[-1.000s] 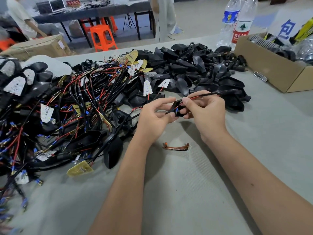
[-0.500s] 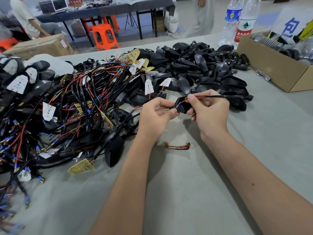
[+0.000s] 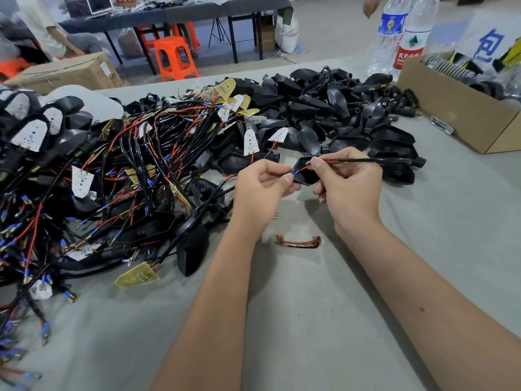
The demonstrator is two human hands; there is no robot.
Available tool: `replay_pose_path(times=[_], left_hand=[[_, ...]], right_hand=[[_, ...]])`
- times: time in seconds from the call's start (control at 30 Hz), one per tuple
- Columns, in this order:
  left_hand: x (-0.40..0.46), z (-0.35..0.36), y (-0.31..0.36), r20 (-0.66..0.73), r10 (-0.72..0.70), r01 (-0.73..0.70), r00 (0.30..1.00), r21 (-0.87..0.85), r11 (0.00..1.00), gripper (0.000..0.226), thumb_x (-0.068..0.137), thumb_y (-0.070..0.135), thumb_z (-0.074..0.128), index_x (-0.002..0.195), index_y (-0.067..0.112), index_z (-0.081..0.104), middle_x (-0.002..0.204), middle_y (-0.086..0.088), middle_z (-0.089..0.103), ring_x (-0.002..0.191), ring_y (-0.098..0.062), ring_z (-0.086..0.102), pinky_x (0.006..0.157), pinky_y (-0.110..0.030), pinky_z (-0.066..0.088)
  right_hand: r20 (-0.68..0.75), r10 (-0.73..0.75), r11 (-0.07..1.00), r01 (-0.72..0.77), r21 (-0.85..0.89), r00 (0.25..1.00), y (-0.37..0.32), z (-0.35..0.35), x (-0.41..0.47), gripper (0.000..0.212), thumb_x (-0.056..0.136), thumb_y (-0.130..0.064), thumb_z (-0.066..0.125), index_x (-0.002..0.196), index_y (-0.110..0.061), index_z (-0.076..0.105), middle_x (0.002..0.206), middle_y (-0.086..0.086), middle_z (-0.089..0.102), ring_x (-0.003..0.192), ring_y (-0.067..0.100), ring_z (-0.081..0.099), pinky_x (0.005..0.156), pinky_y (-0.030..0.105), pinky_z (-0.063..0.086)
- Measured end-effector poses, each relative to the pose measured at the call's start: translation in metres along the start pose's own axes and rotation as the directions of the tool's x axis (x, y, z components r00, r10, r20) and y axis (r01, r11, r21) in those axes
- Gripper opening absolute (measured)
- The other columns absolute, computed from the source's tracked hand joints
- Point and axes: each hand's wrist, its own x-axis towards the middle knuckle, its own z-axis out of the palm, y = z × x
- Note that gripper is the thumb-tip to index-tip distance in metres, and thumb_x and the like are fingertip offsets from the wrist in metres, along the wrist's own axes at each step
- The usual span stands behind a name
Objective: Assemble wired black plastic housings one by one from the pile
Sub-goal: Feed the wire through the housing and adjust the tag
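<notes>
A small black plastic housing (image 3: 306, 173) hangs between my two hands above the grey table. My left hand (image 3: 260, 184) pinches its left edge and a thin wire end with a blue tip. My right hand (image 3: 348, 183) pinches the red and black wire (image 3: 363, 160) that runs out of the housing to the right. A tangled pile of wired housings (image 3: 118, 179) with red and black leads and white LED boards lies to the left. Behind my hands sits a heap of bare black housings (image 3: 332, 117).
An orange-brown curved clip (image 3: 299, 241) lies on the grey table (image 3: 324, 320) just below my hands. A cardboard box (image 3: 456, 108) of parts stands at the right, with two water bottles (image 3: 403, 38) behind it. Beyond the table are an orange stool and a seated person.
My hands and the housing stay at the same spot. The right fingers have shifted a little along the wire, and the left thumb now presses nearer the blue tip.
</notes>
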Motion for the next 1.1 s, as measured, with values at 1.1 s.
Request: replay_pose_path(times=[1.1], left_hand=[[0.001,0.004,0.009,-0.233,-0.116,0.071,0.965,-0.193,0.979,0.016,0.086,-0.004,0.077,0.091,0.004,0.065,0.075,-0.009,0.077,0.067,-0.020,0.075,0.069,-0.026,0.060]], right_hand=[[0.198,0.268,0.963,-0.266,-0.039,0.943,-0.009,0.001,0.002,0.062,0.076,-0.031,0.092,0.124,-0.018,0.055,0.098,0.003,0.075,0.066,0.027,0.076,0.051,0.031,0.057]])
